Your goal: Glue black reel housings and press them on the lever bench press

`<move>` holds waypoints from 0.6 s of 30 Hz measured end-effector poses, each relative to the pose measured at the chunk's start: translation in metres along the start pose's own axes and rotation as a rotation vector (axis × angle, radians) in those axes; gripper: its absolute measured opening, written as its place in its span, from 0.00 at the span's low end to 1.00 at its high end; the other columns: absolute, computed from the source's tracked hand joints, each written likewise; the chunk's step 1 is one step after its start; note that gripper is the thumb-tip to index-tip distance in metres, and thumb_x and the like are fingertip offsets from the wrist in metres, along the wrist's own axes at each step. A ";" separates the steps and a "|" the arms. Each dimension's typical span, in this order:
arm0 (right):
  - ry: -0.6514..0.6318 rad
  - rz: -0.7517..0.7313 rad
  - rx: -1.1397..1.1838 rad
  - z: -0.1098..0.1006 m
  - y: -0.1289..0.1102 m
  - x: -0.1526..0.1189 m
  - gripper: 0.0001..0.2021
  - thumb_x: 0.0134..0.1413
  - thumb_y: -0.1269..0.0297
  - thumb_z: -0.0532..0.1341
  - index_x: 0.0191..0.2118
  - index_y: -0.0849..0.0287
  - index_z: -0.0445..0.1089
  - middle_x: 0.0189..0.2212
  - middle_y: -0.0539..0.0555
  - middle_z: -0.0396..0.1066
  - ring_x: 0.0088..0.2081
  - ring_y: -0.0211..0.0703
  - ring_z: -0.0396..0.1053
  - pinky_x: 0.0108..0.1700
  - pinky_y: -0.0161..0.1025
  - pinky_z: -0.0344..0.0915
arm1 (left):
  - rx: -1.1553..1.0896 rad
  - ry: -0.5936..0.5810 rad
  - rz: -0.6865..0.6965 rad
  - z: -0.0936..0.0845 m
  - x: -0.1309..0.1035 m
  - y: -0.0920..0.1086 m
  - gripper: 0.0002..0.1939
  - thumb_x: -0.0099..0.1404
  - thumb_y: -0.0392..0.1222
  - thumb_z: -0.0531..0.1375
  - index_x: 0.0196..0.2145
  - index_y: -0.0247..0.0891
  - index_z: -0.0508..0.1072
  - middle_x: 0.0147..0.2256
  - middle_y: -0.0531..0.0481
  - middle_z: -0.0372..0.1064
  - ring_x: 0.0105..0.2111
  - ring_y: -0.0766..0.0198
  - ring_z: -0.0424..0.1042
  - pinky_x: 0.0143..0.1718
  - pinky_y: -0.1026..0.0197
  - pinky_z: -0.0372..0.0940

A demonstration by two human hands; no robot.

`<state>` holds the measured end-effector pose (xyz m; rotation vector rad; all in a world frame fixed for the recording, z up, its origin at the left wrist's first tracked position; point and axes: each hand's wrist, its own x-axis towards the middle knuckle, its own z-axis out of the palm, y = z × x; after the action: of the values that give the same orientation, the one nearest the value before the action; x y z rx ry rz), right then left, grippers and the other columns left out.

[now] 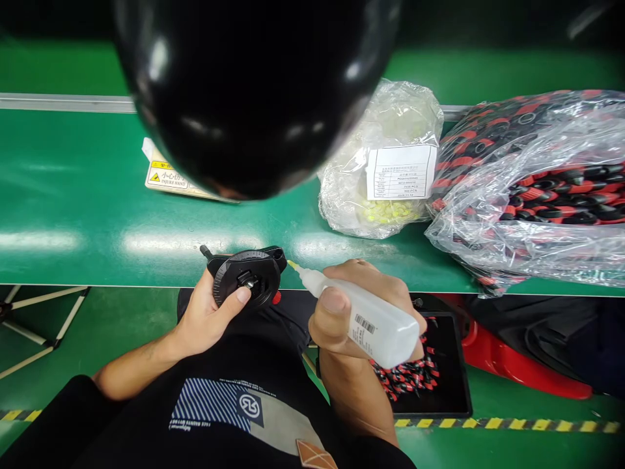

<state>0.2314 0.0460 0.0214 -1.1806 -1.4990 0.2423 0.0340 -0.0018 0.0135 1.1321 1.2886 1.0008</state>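
Observation:
Held in my left hand (205, 319) is a black round part (239, 277) with a graduated rim and a short arm with a hole at its right end. My left thumb presses near the metal piece at its centre. My right hand (342, 312) grips a white translucent squeeze bottle (383, 326), tilted with its nozzle up and left. The yellowish nozzle tip points at the hole in the part's arm, very close to it; whether they touch I cannot tell. Both hands are at the front edge of the green table (88, 195).
A clear bag with a white label (403, 170) and a big bag of red and black parts (561, 195) lie on the right. A warning-labelled box (168, 176) sits behind. Below the edge is a black tray (446, 384) of red-black pieces. A large black dome (254, 85) hides the back.

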 end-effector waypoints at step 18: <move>0.151 -0.152 -0.041 0.000 -0.016 0.006 0.08 0.66 0.60 0.62 0.35 0.54 0.68 0.25 0.47 0.69 0.22 0.38 0.66 0.25 0.40 0.64 | -0.019 0.008 -0.003 -0.001 0.002 0.001 0.18 0.70 0.49 0.65 0.53 0.39 0.75 0.47 0.44 0.79 0.46 0.52 0.78 0.50 0.51 0.72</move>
<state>0.2243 0.0429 0.0364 -1.0867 -1.4579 0.0189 0.0334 0.0001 0.0144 1.1124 1.2849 1.0141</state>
